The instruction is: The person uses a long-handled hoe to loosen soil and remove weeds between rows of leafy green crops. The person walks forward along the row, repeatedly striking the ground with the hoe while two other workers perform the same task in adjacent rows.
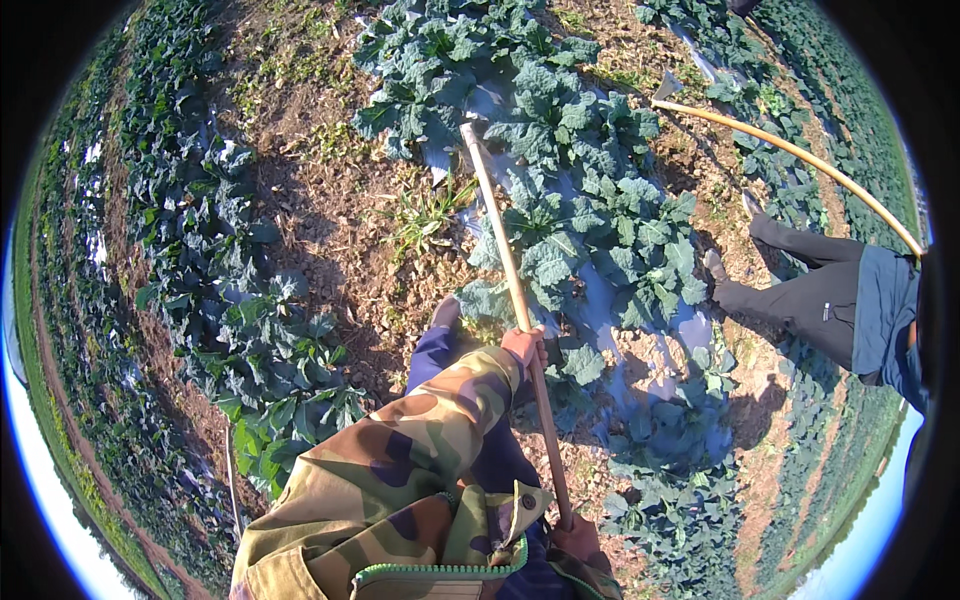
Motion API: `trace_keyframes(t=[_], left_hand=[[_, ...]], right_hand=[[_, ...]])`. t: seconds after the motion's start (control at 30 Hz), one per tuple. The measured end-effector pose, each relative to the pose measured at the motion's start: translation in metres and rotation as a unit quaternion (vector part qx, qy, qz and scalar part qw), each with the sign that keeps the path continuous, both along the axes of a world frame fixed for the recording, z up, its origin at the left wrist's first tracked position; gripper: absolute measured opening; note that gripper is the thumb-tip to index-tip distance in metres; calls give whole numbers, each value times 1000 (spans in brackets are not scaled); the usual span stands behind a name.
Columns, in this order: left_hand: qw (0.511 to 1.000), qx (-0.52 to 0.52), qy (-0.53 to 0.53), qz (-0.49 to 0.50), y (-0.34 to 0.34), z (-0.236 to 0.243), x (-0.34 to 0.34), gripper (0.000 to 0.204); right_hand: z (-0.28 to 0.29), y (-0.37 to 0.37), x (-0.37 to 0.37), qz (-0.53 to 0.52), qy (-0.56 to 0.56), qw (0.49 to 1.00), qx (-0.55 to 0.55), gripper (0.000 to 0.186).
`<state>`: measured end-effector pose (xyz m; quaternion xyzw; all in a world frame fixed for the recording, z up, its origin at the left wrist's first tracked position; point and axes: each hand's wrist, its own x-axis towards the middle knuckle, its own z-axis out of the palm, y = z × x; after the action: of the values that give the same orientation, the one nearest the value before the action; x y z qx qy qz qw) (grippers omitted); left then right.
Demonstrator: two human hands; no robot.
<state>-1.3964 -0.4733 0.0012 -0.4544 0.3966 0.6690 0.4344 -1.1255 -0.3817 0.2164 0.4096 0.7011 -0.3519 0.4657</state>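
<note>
A long wooden-handled hoe [507, 253] slants across the middle of my view, held in both hands. My left hand [523, 347], at the end of a camouflage sleeve, is closed around the middle of the handle. Lower down, close to my body, my right hand [578, 541] grips the handle's near end. The hoe's far end is among leafy kale plants [560, 135], where its blade is mostly hidden by leaves. Beside it, a tuft of grassy weeds [425, 220] grows from the dry soil.
Another kale row [190, 220] runs along the left, beyond a strip of brown soil [310, 220]. Plastic sheeting [597, 300] shows between plants. At right stands another person [810, 300] in dark trousers, with a second hoe [800, 152] extending toward the kale. My shoe [446, 312] rests on soil.
</note>
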Motion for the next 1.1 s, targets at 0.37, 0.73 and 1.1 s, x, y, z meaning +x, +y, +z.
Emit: trace_keyframes(t=[0.37, 0.73, 1.1], left_hand=[[987, 10, -149, 63, -10, 24, 70, 16], [989, 86, -24, 115, -9, 5, -11, 13], [990, 16, -133, 37, -10, -27, 62, 12]], right_hand=[[27, 37, 34, 169, -79, 973, 132, 23], [-12, -1, -78, 216, 101, 944, 229, 21], [60, 49, 18, 232, 6, 941, 245, 20]])
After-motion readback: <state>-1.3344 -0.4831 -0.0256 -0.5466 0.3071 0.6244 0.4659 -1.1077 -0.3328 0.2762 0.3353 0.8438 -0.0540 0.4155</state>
